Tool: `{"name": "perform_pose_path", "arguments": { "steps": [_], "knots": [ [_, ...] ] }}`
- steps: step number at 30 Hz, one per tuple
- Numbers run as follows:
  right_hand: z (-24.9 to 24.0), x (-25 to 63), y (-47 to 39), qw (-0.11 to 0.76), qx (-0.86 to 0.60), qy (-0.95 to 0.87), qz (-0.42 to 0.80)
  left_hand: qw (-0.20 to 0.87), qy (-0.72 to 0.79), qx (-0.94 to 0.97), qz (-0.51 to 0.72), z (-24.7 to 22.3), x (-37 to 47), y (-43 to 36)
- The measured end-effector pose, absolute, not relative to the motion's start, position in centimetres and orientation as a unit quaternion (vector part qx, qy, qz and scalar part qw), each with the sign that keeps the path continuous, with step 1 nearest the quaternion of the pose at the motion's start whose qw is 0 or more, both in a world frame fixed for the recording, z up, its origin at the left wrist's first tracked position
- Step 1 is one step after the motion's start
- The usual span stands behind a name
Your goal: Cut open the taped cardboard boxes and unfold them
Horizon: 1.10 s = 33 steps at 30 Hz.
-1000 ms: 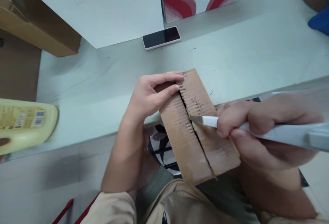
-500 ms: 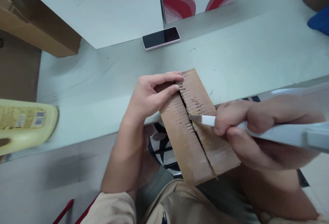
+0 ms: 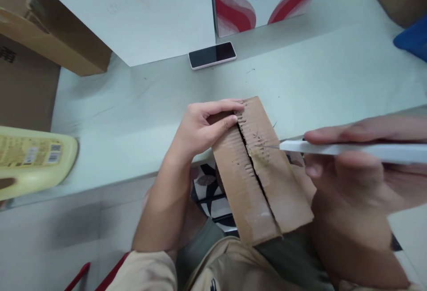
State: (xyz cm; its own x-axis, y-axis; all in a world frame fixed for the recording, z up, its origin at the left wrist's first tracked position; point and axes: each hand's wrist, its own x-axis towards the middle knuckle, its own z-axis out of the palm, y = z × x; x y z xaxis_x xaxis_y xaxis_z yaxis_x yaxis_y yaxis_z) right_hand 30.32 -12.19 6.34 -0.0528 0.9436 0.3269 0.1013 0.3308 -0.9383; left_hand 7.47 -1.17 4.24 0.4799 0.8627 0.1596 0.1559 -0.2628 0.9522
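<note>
A brown cardboard box (image 3: 280,193) with a dark open slit down its middle is tilted over the table's front edge. My left hand (image 3: 207,126) grips its far left end, with fingers on top beside the slit. Small cuts and torn marks line both sides of the slit. My right hand (image 3: 360,162) is closed around a white-handled knife (image 3: 320,147) to the right of the box. The thin blade points left over the box's right flap; whether it touches the cardboard is hard to tell.
On the pale table (image 3: 150,117) lies a phone (image 3: 212,55) beside a large white panel (image 3: 143,10). A red-and-white carton (image 3: 267,6) stands behind. Cardboard boxes (image 3: 73,37) and a yellow bottle (image 3: 36,159) are at left, a blue object (image 3: 413,37) at right.
My right hand has moved right and turned, drawing the blade away from the slit onto the right flap. My left hand keeps its hold, and the whole view has shifted slightly.
</note>
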Motion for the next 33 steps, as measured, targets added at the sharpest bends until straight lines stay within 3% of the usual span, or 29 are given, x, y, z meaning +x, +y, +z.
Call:
{"name": "perform_pose_path", "arguments": {
  "steps": [5, 10, 18, 27, 33],
  "knots": [
    [6.9, 28.0, -11.2, 0.558, -0.459, -0.579, 0.377, 0.492, 0.358, 0.705, 0.364, 4.3, 7.5, -1.3],
    [6.6, 26.8, -12.2, 0.616, -0.525, -0.515, 0.283, 0.489, 0.369, 0.705, 0.357, 4.4, 7.5, -1.3],
    [6.6, 28.3, -12.1, 0.537, -0.514, -0.654, 0.141, 0.479, 0.344, 0.721, 0.364, 4.2, 7.4, -1.1],
    [6.2, 27.8, -11.4, 0.563, -0.410, -0.676, 0.240, 0.465, 0.327, 0.734, 0.371, 3.9, 7.3, -1.0],
    [6.7, 27.5, -11.6, 0.579, -0.407, -0.667, 0.232, 0.443, 0.331, 0.751, 0.360, 3.9, 7.2, -0.8]
  ]
}}
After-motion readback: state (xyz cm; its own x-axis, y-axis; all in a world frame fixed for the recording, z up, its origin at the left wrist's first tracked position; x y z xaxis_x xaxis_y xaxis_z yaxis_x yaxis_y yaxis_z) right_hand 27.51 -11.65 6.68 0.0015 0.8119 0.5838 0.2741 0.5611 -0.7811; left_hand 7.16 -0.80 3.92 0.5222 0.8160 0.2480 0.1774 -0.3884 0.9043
